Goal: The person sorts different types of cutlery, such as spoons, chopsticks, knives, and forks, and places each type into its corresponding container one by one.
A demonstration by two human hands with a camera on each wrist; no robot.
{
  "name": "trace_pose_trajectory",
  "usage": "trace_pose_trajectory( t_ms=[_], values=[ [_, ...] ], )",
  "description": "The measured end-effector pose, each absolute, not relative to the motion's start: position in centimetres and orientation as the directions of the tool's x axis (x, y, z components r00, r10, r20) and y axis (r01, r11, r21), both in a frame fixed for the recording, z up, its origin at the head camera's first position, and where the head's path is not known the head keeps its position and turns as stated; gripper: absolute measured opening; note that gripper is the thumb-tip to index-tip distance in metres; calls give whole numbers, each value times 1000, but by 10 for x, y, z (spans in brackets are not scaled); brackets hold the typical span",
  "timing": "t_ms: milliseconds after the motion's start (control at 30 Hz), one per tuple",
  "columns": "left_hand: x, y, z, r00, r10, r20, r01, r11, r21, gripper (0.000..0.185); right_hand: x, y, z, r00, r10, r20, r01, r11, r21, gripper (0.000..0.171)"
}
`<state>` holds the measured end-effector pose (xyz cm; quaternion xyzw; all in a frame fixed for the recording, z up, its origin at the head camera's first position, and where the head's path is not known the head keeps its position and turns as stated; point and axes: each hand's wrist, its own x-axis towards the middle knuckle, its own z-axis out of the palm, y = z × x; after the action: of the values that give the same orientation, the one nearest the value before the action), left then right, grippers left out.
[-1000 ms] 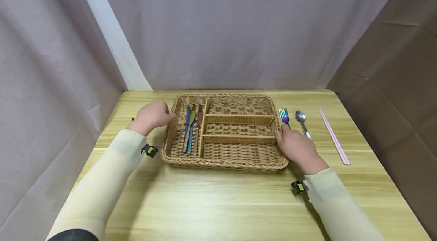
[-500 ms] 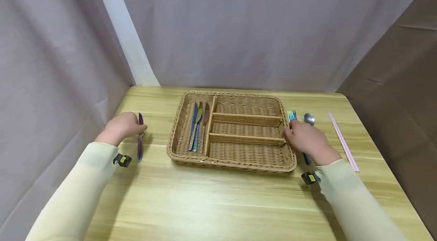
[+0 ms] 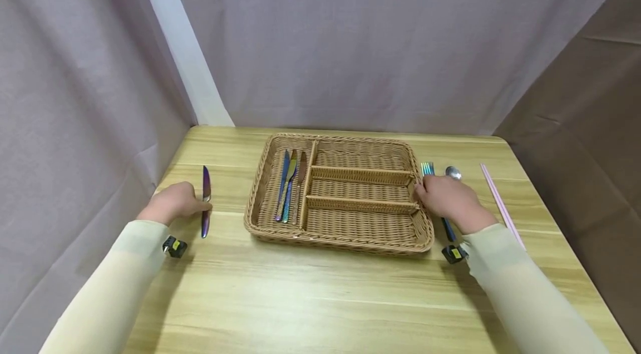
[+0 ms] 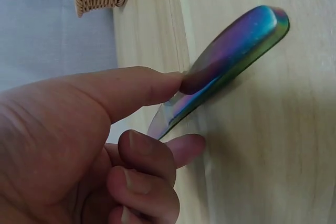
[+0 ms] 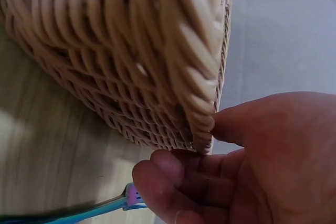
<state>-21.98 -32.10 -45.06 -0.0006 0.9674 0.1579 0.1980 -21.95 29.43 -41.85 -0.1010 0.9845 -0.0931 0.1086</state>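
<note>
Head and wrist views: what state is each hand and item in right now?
Left hand: pinches the rainbow knife.
Rainbow knife: flat on the table, left of the basket.
Right hand: on the wicker basket's right rim.
Wicker basket: three knives in its left compartment.
Fork, spoon, chopsticks: lying right of it.

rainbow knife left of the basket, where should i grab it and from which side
Probably by the near handle end of the rainbow knife. It lies flat on the table, handle toward the person, blade pointing away. Come from its left, where the left hand already pinches it; the basket stands to its right.
</note>
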Motion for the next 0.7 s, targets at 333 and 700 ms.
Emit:
trace_pose_trajectory(
  t_ms=[333,700],
  values=[
    [-225,-318,-461,-921,83,-381,-56,938,341,32,-223,291,-422,-953,-218,-212,-171,961,-219,38],
    [-221,-311,-460,-912,41,-409,-91,950,299,42,-219,288,-420,-962,-182,-202,-130,960,-247,38]
  ],
)
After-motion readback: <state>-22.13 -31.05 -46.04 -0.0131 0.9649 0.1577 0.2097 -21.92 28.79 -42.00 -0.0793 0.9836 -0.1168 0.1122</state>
